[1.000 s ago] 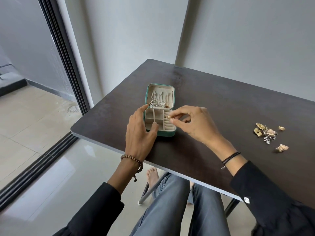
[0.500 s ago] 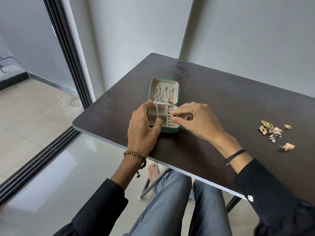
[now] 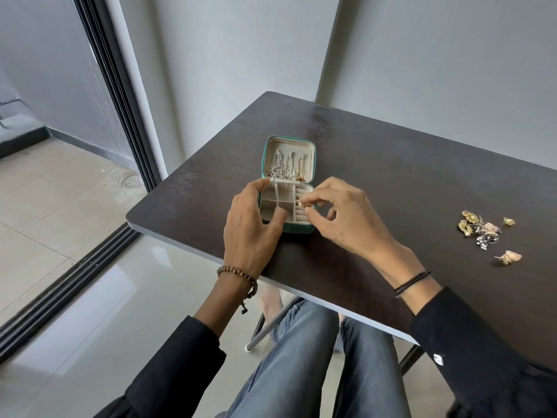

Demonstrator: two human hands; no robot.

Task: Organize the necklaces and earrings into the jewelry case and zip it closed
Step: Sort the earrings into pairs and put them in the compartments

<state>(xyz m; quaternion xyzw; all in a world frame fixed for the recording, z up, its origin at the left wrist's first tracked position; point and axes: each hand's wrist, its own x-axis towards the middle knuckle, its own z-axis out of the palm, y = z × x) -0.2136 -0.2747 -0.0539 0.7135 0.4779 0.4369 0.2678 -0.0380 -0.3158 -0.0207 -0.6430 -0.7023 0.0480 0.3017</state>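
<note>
Two hands are working at one small teal jewelry case [image 3: 297, 229], which is lying open near the front-left corner of the bench [image 3: 391, 164]. Starting from the left, the left hand [image 3: 250, 227] is bracing the case. Its forefinger is touching the hinge corner and its thumb is reaching over the near rim, so the left wall is gripped between them. In the opened lid [image 3: 289, 144] the necklaces [image 3: 284, 168] are hanging in a row. Over the slotted rolls on the right side of the base, the right hand [image 3: 346, 218] is pinching a gold earring [image 3: 300, 203] between thumb and forefinger, with the other fingers curling loosely.

The risk, to my eye, is sitting in that pinch. The piece is tiny, and if it is released before it is seated in a slot, it could skip off the rim, over the bench edge and down to the glossy floor [image 3: 90, 327]. A knock to the lid could also tangle the chains.

Well apart to the right, a cluster of loose earrings [image 3: 479, 229] is waiting, with a leaf-shaped earring [image 3: 509, 257] lying nearer the front edge. Only the right forearm is lying between them and the case.
</note>
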